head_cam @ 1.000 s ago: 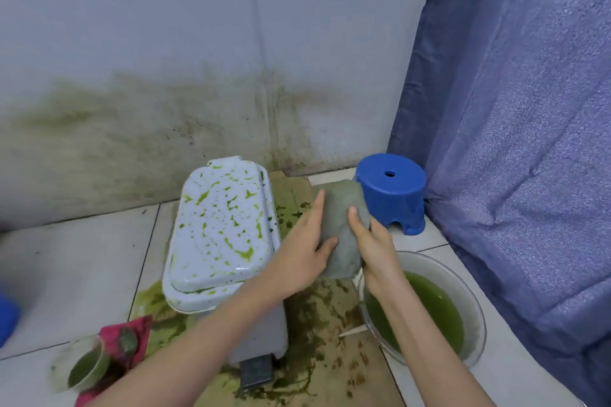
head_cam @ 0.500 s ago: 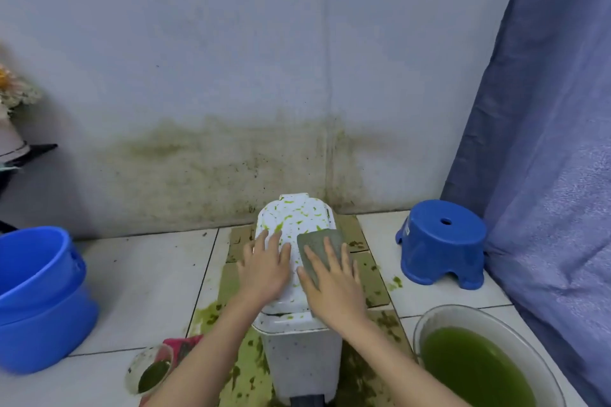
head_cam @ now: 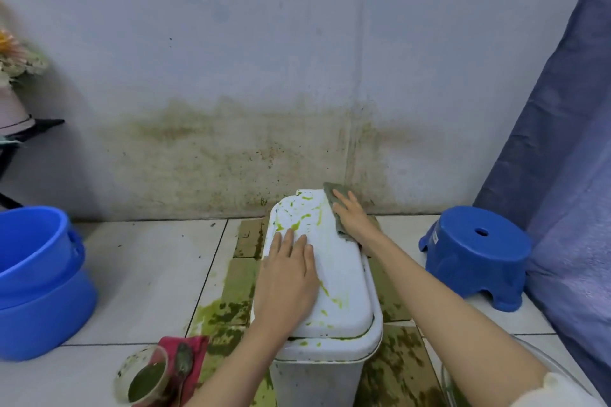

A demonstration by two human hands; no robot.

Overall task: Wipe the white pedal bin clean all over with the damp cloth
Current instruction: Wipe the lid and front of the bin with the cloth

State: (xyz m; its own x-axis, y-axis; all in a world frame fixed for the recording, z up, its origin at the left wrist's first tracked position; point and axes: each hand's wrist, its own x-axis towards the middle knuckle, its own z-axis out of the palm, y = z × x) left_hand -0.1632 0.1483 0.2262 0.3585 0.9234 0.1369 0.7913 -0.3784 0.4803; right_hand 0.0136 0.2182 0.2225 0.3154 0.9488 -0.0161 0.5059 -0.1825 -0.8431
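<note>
The white pedal bin (head_cam: 342, 277) stands on the floor in the middle, its lid down, with green smears at the far end and near the front edge. My left hand (head_cam: 288, 277) lies flat on the lid's left half, fingers straight. My right hand (head_cam: 350, 215) presses the grey-green damp cloth (head_cam: 334, 195) flat against the lid's far right corner. The cloth hangs a little over the right rim. The lid's middle strip looks mostly white.
Stained cardboard (head_cam: 231, 294) lies under the bin. Two stacked blue buckets (head_cam: 36, 277) stand at the left, a blue stool (head_cam: 476, 254) at the right before a blue curtain (head_cam: 568, 175). A cup of green liquid (head_cam: 145, 380) sits on a red rag front left. A bowl rim (head_cam: 562, 370) shows at the bottom right.
Both hands came from holding the cloth in the air down onto the lid. My right hand has since pushed the cloth to the far right corner, leaving a cleaner strip.
</note>
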